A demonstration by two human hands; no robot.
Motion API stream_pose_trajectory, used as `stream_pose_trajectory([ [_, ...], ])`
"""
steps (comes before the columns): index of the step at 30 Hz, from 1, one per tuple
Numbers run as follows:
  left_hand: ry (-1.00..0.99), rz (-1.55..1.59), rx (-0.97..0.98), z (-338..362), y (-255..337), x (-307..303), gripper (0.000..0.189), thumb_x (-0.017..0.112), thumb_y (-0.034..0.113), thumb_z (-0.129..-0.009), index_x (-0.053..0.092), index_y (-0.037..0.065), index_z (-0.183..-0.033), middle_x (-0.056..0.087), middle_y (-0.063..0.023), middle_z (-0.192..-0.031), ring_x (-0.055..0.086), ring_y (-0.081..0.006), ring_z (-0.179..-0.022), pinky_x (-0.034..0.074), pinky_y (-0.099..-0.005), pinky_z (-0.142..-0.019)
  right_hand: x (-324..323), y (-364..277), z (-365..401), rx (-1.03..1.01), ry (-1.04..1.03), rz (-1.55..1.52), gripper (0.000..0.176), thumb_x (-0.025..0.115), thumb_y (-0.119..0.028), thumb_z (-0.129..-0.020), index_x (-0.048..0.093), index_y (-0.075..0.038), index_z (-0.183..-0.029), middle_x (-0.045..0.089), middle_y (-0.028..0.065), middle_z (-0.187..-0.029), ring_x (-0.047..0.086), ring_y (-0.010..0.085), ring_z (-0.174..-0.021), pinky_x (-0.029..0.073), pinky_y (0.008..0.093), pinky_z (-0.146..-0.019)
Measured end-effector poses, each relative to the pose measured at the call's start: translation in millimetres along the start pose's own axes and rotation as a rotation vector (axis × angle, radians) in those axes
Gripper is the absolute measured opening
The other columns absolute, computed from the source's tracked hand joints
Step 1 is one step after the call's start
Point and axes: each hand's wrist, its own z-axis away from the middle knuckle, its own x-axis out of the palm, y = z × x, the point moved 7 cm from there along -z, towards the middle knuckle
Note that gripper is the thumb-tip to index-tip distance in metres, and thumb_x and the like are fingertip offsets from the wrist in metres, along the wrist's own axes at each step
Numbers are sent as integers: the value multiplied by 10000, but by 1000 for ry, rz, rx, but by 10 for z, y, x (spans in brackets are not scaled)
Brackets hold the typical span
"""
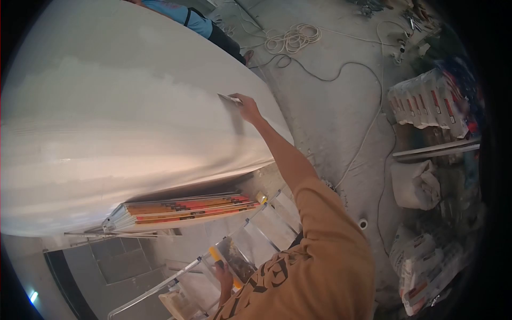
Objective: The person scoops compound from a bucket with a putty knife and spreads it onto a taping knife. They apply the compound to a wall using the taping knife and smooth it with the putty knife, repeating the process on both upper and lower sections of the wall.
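Observation:
A flat blade (228, 99) lies with its edge against the pale wall surface (133, 106). My right hand (246, 108), at the end of my outstretched arm, is closed around the blade's handle. Lower down, beside my brown shirt, my left hand (225, 277) is wrapped round a yellow-edged tool (215, 255), partly hidden by the fingers. Smoother, lighter patches show on the wall to the left of the blade. A metal ladder (250, 220) runs diagonally near my left hand.
Stacked boards (186, 209) with orange-red edges lie beneath the wall. Another person in a blue top (176, 13) is at the top. Coiled cable (301, 37) and loose cords cross the floor. Bags (429, 104), a white roll (415, 184) and long strips (437, 149) are at right.

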Motion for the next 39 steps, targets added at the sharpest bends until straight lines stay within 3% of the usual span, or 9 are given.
stream_pose_trajectory([
  [10, -1, 169, 29, 143, 323, 149, 382, 500, 199, -1034, 418, -35, -1325, 583, -257, -1200, 583, -393, -1110, 442, -451, -946, 67, -337, 1467, -160, 193, -100, 630, 493, 214, -721, 647, -81, -1256, 656, 160, -1267, 622, 360, -1174, 498, 404, -979],
  [12, 76, 155, 122, 97, 402, 99, 261, 506, 163, -1045, 459, -4, -1240, 603, -172, -1065, 588, -286, -993, 465, -379, -868, 175, -457, 1678, -183, 284, -60, 654, 485, 218, -707, 639, -81, -1269, 654, 162, -1266, 602, 374, -1201, 481, 414, -1006],
  [19, -30, 158, 82, -193, 204, 11, 471, 489, 192, -1045, 364, -75, -1413, 551, -277, -1288, 536, -396, -1214, 402, -438, -1017, 750, -544, 2338, -85, 398, -13, 695, 466, 201, -696, 615, -101, -1305, 598, 135, -1354, 508, 367, -1311, 393, 458, -1080],
  [24, 61, 120, 88, -270, -19, -72, 499, 499, 187, -1037, 347, -67, -1438, 573, -272, -1264, 574, -386, -1143, 431, -439, -980, -31, -863, 1538, -282, 509, 175, 591, 427, 185, -742, 650, -84, -1218, 677, 141, -1163, 640, 350, -1076, 502, 461, -865],
  [28, 58, 127, 98, -251, -109, -21, 487, 507, 188, -1032, 359, -49, -1430, 603, -256, -1215, 621, -385, -1037, 479, -436, -889, -108, -420, 88, -145, 159, 218, 460, 493, 110, -827, 632, -59, -1232, 680, 225, -1152, 630, 419, -1114, 501, 450, -934],
  [30, 168, -6, 62, -28, 255, -121, 326, 534, 168, -1031, 456, -17, -1287, 587, -129, -996, 596, -258, -938, 482, -366, -830, -41, -287, -325, -168, 112, 162, 467, 487, 108, -835, 637, -74, -1238, 689, 217, -1147, 646, 394, -1111, 504, 434, -934],
  [34, 45, 209, -77, 153, 357, -63, 336, 537, 179, -1036, 450, -8, -1301, 597, -133, -1020, 598, -233, -953, 486, -347, -826, 162, -239, -272, -182, -27, -102, 525, 483, 120, -795, 663, -126, -1223, 710, 168, -970, 690, 324, -921, 525, 369, -818],
  [36, 95, 242, 22, 176, 400, -21, 293, 518, 221, -1029, 448, 15, -1225, 575, -116, -910, 576, -222, -705, 476, -384, -639, 122, -434, 52, -191, 8, -66, 535, 474, 137, -790, 662, -120, -1220, 711, 153, -1029, 687, 311, -976, 521, 361, -850],
  [39, 85, 174, -63, 202, 334, 27, 348, 513, 217, -1032, 436, -6, -1287, 596, -159, -1004, 610, -269, -838, 494, -398, -762, 189, -506, 679, -203, 74, -214, 588, 427, 191, -764, 652, -100, -1222, 695, 130, -1156, 664, 319, -1086, 513, 360, -913],
])
